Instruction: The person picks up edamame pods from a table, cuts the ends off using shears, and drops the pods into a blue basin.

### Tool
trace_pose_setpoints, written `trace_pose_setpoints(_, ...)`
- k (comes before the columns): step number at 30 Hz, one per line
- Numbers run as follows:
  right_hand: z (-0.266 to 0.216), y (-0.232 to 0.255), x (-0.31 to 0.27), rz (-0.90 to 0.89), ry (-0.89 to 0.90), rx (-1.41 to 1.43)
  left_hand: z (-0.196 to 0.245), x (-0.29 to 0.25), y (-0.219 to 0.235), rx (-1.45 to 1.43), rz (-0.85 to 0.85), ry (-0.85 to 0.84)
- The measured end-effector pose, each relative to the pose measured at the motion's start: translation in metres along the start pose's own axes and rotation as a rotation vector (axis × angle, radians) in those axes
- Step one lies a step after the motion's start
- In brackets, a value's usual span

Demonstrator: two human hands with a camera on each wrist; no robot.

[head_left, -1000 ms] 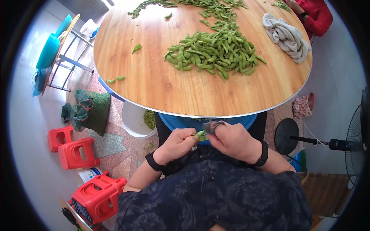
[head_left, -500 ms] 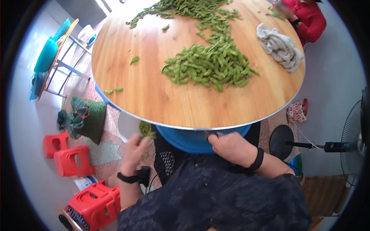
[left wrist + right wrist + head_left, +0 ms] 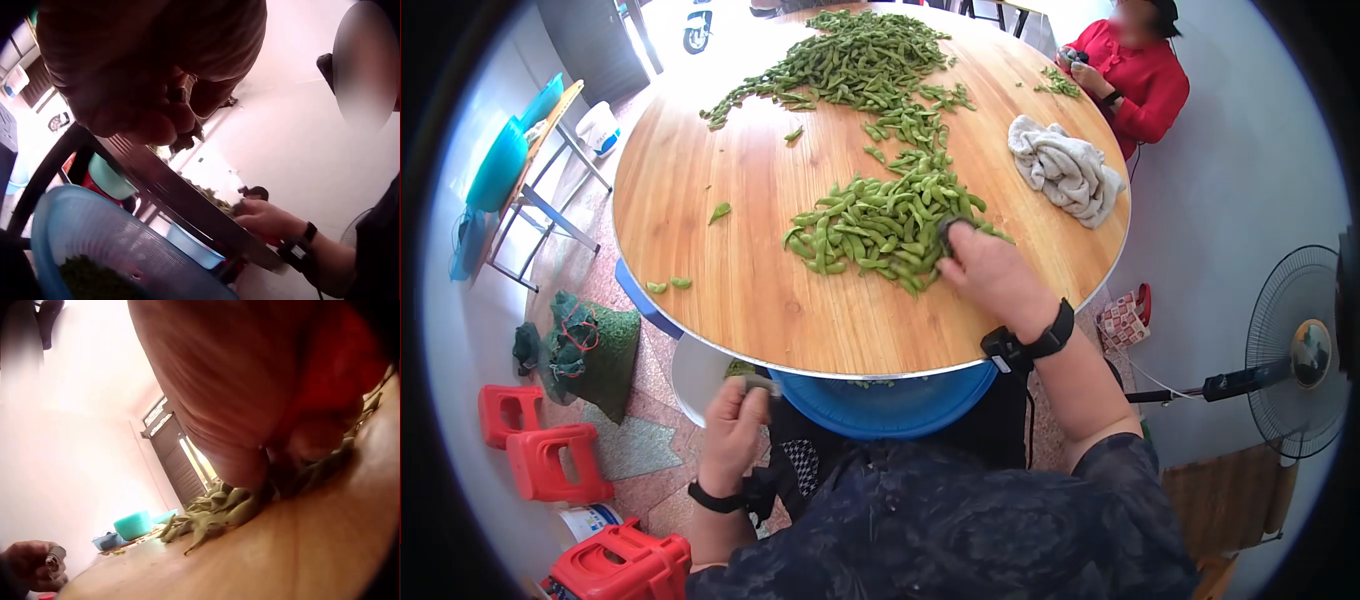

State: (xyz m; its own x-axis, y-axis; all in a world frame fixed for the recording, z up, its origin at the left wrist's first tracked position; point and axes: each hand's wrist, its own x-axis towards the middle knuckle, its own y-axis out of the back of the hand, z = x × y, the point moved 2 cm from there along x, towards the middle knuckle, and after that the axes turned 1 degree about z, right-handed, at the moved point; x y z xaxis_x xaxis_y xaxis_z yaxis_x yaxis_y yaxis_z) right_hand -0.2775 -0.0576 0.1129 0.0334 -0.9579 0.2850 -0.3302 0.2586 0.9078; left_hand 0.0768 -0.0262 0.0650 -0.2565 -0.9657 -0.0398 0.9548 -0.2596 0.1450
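A pile of green soybean pods (image 3: 855,232) lies on the round wooden table (image 3: 800,320). My right hand (image 3: 1005,285) reaches over the table, fingertips down at the near right side of this pile. In the right wrist view, pods (image 3: 219,512) lie right beside the thumb; whether the fingers pinch one I cannot tell. A dark cover wraps one of its fingertips. Off the table's near edge, my left hand (image 3: 730,432) hangs with loosely curled fingers and a grey finger cover (image 3: 758,383). Below the edge sits a blue basin (image 3: 880,412), partly hidden by the table.
A larger heap of pods (image 3: 860,60) spreads at the far side. A crumpled cloth (image 3: 1065,170) lies at the right, near a person in red (image 3: 1145,85). Red stools (image 3: 560,465), a green sack (image 3: 605,360) and a white bucket (image 3: 690,375) stand left; a fan (image 3: 1290,350) stands right.
Both hands were together over the basin, working on a pod. They parted; the left moved left, and the right went forward onto the pile. The head view has shifted.
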Motion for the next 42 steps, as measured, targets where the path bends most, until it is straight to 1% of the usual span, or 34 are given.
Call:
trace_pose_setpoints(1,-0.003,-0.003,-0.001,-0.089,0.002,-0.001,0.003,0.000,-0.011,-0.006,-0.104,0.033)
trace_pose_setpoints(2,-0.006,-0.002,-0.004,-0.108,0.010,0.007,0.004,0.000,-0.021,-0.009,-0.164,0.021)
trace_pose_setpoints(3,-0.005,0.000,-0.004,-0.106,0.011,0.005,0.006,0.001,-0.030,-0.012,-0.224,0.010)
trace_pose_setpoints(4,0.000,0.004,-0.005,-0.073,-0.067,0.063,0.011,0.002,-0.039,0.017,-0.289,-0.027)
trace_pose_setpoints(5,0.005,0.007,-0.006,-0.042,-0.145,0.121,0.012,0.003,-0.046,0.015,-0.287,-0.027)
trace_pose_setpoints(6,0.009,0.007,-0.009,-0.044,-0.143,0.119,0.013,0.004,-0.053,-0.005,-0.333,-0.041)
trace_pose_setpoints(8,0.018,0.005,-0.016,-0.035,-0.313,0.610,0.014,0.007,-0.065,-0.013,-0.400,-0.087)
trace_pose_setpoints(9,0.010,0.011,-0.019,-0.040,-0.310,0.610,0.019,0.010,-0.075,-0.014,-0.396,-0.085)
trace_pose_setpoints(11,-0.018,0.018,-0.027,-0.172,-0.444,1.187,0.031,0.017,-0.095,-0.211,-0.323,-0.022)
trace_pose_setpoints(12,-0.027,0.015,-0.031,-0.186,-0.439,1.195,0.035,0.020,-0.105,-0.207,-0.310,-0.016)
trace_pose_setpoints(14,-0.045,0.005,-0.040,-0.234,-0.419,1.389,0.042,0.028,-0.121,-0.272,-0.297,-0.087)
trace_pose_setpoints(15,-0.051,-0.001,-0.045,-0.244,-0.417,1.397,0.043,0.031,-0.125,-0.267,-0.288,-0.082)
trace_pose_setpoints(17,-0.059,-0.012,-0.054,-0.201,-0.385,1.477,0.041,0.034,-0.132,-0.356,-0.386,-0.059)
trace_pose_setpoints(19,-0.063,-0.014,-0.060,-0.206,-0.414,1.471,0.037,0.034,-0.128,-0.310,-0.389,-0.059)
trace_pose_setpoints(21,-0.067,-0.009,-0.065,-0.203,-0.371,1.332,0.038,0.030,-0.124,-0.238,-0.394,-0.015)
trace_pose_setpoints(22,-0.066,-0.008,-0.066,-0.208,-0.379,1.339,0.037,0.028,-0.121,-0.234,-0.393,-0.004)
trace_pose_setpoints(24,-0.061,-0.005,-0.067,-0.251,-0.413,1.381,0.034,0.023,-0.116,-0.331,-0.435,0.099)
trace_pose_setpoints(25,-0.061,-0.005,-0.069,-0.259,-0.416,1.387,0.033,0.021,-0.114,-0.329,-0.429,0.107)
trace_pose_setpoints(27,-0.063,-0.004,-0.071,-0.342,-0.373,1.312,0.034,0.018,-0.111,-0.300,-0.424,0.053)
trace_pose_setpoints(28,-0.064,-0.003,-0.071,-0.348,-0.374,1.314,0.034,0.017,-0.110,-0.301,-0.419,0.058)
trace_pose_setpoints(30,-0.068,-0.004,-0.074,-0.545,-0.390,1.279,0.032,0.015,-0.108,-0.247,-0.423,0.065)
trace_pose_setpoints(31,-0.068,-0.005,-0.076,-0.549,-0.396,1.281,0.028,0.015,-0.108,-0.248,-0.424,0.071)
trace_pose_setpoints(33,-0.069,-0.010,-0.080,-0.571,-0.384,1.387,0.023,0.014,-0.109,-0.133,-0.386,-0.088)
trace_pose_setpoints(34,-0.069,-0.013,-0.082,-0.575,-0.388,1.391,0.022,0.013,-0.107,-0.132,-0.385,-0.082)
trace_pose_setpoints(36,-0.069,-0.018,-0.084,-0.546,-0.359,1.370,0.024,0.011,-0.104,0.068,-0.385,-0.138)
trace_pose_setpoints(37,-0.069,-0.018,-0.084,-0.546,-0.362,1.373,0.025,0.010,-0.104,0.069,-0.386,-0.135)
trace_pose_setpoints(39,-0.070,-0.018,-0.085,-0.575,-0.341,1.371,0.028,0.008,-0.103,0.195,-0.356,-0.233)
trace_pose_setpoints(42,-0.072,-0.014,-0.085,-0.599,-0.340,1.364,0.027,0.006,-0.102,0.184,-0.359,-0.227)
